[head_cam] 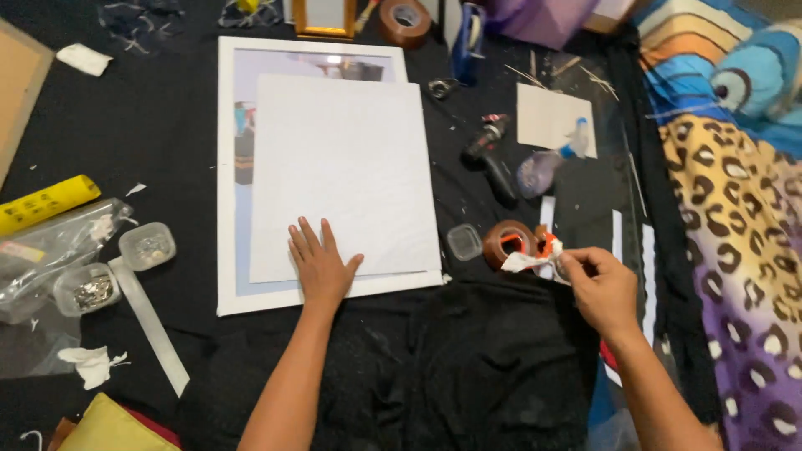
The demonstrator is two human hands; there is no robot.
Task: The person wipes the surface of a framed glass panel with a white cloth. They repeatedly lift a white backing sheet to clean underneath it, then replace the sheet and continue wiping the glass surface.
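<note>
The left hand (322, 269) lies flat and open on the white sheet (344, 175), inside the white frame (224, 209). The right hand (600, 288) pinches a white strip (528, 262) by the tape roll (510, 240). Best to press the sheet firmly and pull slowly.

head cam | looks steeply down | near | over black cloth (501, 367)

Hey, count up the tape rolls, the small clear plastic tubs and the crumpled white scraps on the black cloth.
Tape rolls: 2
Small clear plastic tubs: 3
Crumpled white scraps: 3
Total: 8
</note>
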